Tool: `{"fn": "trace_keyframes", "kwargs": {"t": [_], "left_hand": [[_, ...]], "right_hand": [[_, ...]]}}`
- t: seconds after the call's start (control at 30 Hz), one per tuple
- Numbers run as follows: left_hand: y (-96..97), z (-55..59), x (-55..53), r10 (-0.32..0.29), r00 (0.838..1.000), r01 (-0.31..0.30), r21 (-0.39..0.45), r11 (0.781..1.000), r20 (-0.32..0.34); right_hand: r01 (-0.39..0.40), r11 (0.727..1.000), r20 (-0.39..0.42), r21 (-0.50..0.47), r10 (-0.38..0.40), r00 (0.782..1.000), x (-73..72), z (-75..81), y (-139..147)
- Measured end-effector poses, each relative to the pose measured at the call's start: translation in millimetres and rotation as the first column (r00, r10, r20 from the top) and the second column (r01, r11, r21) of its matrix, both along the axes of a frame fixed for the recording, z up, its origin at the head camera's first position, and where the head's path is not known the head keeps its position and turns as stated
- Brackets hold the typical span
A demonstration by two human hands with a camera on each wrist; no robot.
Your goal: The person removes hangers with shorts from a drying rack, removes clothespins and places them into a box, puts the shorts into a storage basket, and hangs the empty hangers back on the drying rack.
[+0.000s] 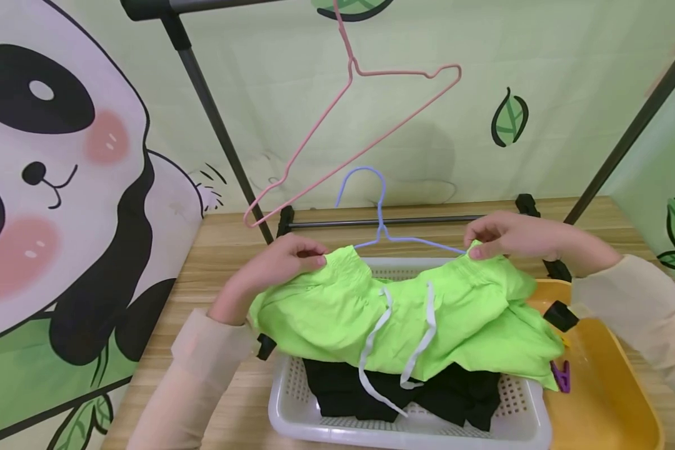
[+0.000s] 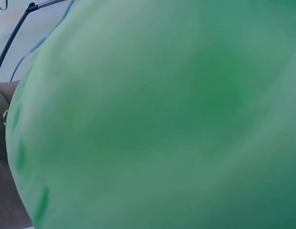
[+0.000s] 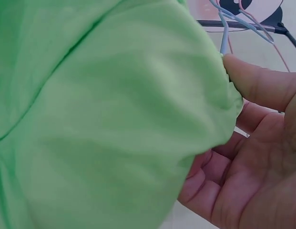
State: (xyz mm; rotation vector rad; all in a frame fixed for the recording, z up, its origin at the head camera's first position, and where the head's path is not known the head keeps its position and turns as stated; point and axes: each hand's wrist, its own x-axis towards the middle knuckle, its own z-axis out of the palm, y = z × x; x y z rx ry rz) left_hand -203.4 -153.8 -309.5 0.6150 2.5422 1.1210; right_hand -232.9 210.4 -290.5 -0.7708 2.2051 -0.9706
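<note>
Neon-green shorts [image 1: 326,312] with two white drawstrings are spread between the hands, over a white basket. At the left end of the waistband, my left hand [image 1: 278,265] pinches the fabric between thumb and fingers. My right hand [image 1: 525,240] pinches the other end of the waistband, by the end of a blue hanger [image 1: 380,203]. The hanger's hook and shoulders show above the waistband; its lower part is hidden by the shorts. Green cloth fills most of the left wrist view. In the right wrist view, the thumb presses the waistband [image 3: 231,95] against the fingers.
The white basket [image 1: 284,415] holds black clothing [image 1: 354,390]. Right of it sits an orange tray [image 1: 613,387] with a purple clothespin [image 1: 562,376]. A pink hanger [image 1: 315,131] hangs above, within a black rack [image 1: 214,112] standing on the wooden table [image 1: 225,234].
</note>
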Motion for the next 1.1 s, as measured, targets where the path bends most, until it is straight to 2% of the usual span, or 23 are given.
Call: {"fn": "trace_keyframes", "kwargs": {"t": [0.13,0.23,0.43,0.63,0.77,0.93,1.1], "left_hand": [[8.2,3.3,-0.9,-0.007,0.998,0.005,0.021,1.000,0.062],[15.0,6.0,-1.3,-0.022,0.992,0.017,0.037,0.999,0.122],[24.7,7.2,-3.6,-0.077,0.970,0.058,0.088,0.994,0.229],[25.8,4.1,-4.6,-0.101,0.955,0.067,0.126,0.990,0.280],[25.2,-0.8,-5.9,-0.111,0.953,0.075,0.135,0.988,0.281],[27.8,-7.3,-6.3,-0.146,0.964,0.110,0.167,0.980,0.221],[30.5,-9.9,-3.9,-0.130,0.972,0.095,0.174,0.980,0.198]], "right_hand": [[0.004,1.000,-0.010,0.004,-0.004,1.000,1.8,3.6,1],[-0.001,1.000,-0.047,0.010,0.002,0.999,3.6,4.5,-1],[0.003,0.999,-0.131,0.040,0.002,0.991,8.1,6.1,-6],[0.025,0.996,-0.174,0.080,-0.011,0.985,9.6,7.5,-6],[0.036,0.995,-0.186,0.092,-0.019,0.982,9.4,7.1,-6],[0.051,0.995,-0.185,0.084,-0.035,0.982,9.4,6.9,-7],[0.059,0.997,-0.152,0.055,-0.050,0.987,7.8,5.0,-7]]}}
